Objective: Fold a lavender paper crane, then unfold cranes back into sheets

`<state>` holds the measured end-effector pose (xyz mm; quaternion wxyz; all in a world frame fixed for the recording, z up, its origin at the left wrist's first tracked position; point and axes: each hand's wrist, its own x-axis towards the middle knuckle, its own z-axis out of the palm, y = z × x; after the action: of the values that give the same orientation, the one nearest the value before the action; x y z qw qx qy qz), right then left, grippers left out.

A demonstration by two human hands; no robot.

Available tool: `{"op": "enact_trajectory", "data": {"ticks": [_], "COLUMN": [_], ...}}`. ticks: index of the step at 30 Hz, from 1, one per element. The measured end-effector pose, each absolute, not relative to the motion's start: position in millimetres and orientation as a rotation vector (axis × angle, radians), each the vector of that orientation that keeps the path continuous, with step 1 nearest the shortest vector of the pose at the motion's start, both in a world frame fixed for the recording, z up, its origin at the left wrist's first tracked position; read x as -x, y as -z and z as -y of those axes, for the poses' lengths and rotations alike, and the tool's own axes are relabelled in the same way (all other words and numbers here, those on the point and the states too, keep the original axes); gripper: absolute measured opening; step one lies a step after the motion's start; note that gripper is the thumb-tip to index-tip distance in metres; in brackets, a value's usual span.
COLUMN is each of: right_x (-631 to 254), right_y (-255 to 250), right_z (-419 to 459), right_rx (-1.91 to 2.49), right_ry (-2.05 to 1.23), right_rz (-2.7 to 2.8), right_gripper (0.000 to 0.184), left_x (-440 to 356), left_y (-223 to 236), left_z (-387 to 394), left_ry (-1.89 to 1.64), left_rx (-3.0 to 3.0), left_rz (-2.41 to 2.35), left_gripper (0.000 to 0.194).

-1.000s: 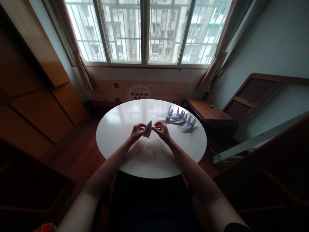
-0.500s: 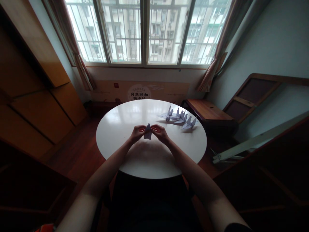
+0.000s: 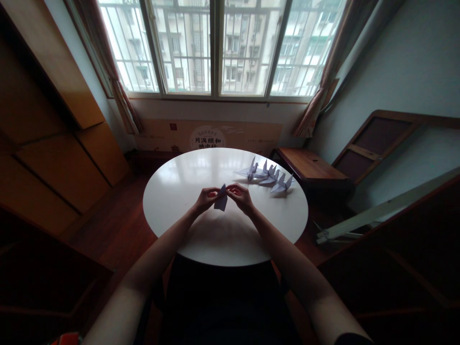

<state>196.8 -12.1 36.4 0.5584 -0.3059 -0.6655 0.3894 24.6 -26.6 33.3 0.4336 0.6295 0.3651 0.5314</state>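
In the head view, a smooth white table (image 3: 170,206) with a curved edge stands right in front of the person. On its far right part sits a little bunch of pale purple-grey folded paper birds (image 3: 268,176), with their pointy bits sticking up. They are close together, past the right hand (image 3: 240,197) and apart from it. Just behind the table on the right is a low brown wooden stand (image 3: 309,162). A long tan panel with dark writing (image 3: 154,132) is behind the table, under a big window with bars (image 3: 187,48). Orange-brown wooden cupboards (image 3: 46,167) are on the left.

Both hands are over the middle of the table, close together, with their fingers bent. Between them is a small folded piece of pale purple-grey paper (image 3: 220,203). The left hand (image 3: 205,199) pinches it on the left side, and the right hand pinches it near the top on the right. The fingers hide some of it. Its wide end hangs down, and a point pokes up.
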Motion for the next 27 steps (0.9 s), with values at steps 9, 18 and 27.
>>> {"op": "enact_trajectory", "data": {"ticks": [9, 18, 27], "right_x": [-191.3, -189.8, -190.4], "right_y": [-33.0, -35.1, -32.4], "right_z": [12.8, 15.6, 13.8], "right_rx": [0.728, 0.762, 0.805], "right_ry": [-0.935, -0.909, -0.937], "right_rz": [1.564, 1.563, 1.541], "right_gripper": [0.03, 0.033, 0.035], "left_x": [-26.7, -27.7, -26.7], "left_y": [-31.0, -36.7, -33.6], "left_z": [24.1, 29.0, 27.9], "left_ry": [-1.526, -1.55, -1.525], "left_rx": [-1.658, -1.678, -1.678], "left_rz": [-0.999, -1.052, -1.01], "left_gripper": [0.047, 0.033, 0.03]}}
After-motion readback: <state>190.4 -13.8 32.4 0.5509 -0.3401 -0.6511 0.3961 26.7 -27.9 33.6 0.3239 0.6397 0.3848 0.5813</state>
